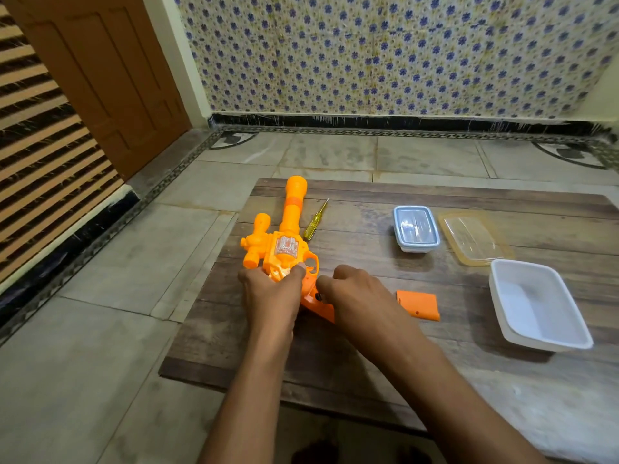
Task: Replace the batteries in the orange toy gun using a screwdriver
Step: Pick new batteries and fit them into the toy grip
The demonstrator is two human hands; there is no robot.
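The orange toy gun (284,236) lies on a low wooden board (368,346), barrel pointing away from me. My left hand (271,293) grips its body near the cylinder. My right hand (355,293) has its fingers pinched at the gun's handle, where a small dark object (318,297) shows; I cannot tell whether it is a battery. The orange battery cover (418,304) lies loose on the board, right of my right hand. A yellow screwdriver (316,220) rests beside the barrel, touched by neither hand.
A small lidded clear box (416,228), a loose yellowish lid (474,237) and an open white tub (539,306) sit on the right of the board. Tiled floor surrounds the board; a brown door and a patterned wall stand behind.
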